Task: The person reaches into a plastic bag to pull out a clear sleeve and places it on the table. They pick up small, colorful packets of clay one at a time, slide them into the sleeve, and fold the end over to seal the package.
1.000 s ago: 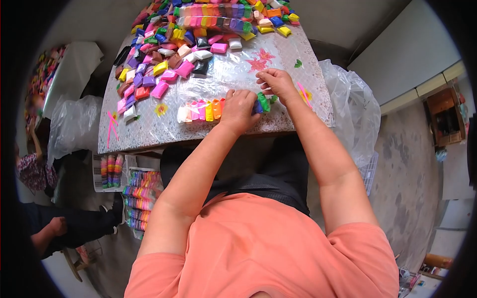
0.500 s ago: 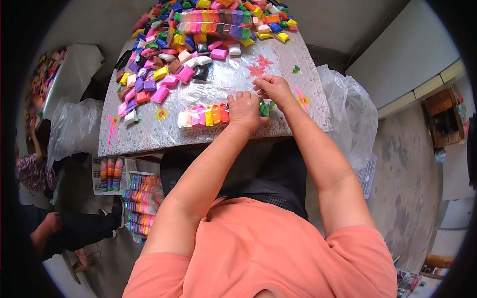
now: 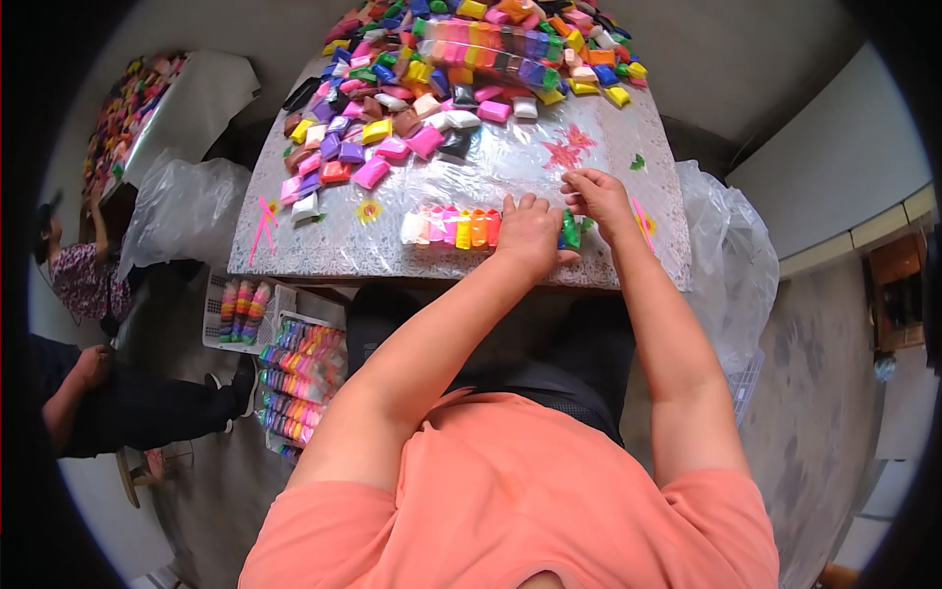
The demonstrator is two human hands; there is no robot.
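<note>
In the head view, a row of small coloured packets in clear wrap lies near the table's front edge, running from white through pink, yellow and orange to green. My left hand lies over its right half, fingers on the far side and thumb on the near side, hiding the packets beneath. Just beyond the row's green end, my right hand is raised with thumb and fingers pinched together. Whatever is in that pinch is too small to make out.
Loose coloured packets are heaped at the back left, with wrapped rows on top. Pink strips lie at both table sides. Plastic bags hang beside the table. Crates of wrapped rows stand lower left, near two people.
The head view has shifted, so the table and hands appear farther right and slightly lower. Both hands keep nearly the same places relative to the packet row.
</note>
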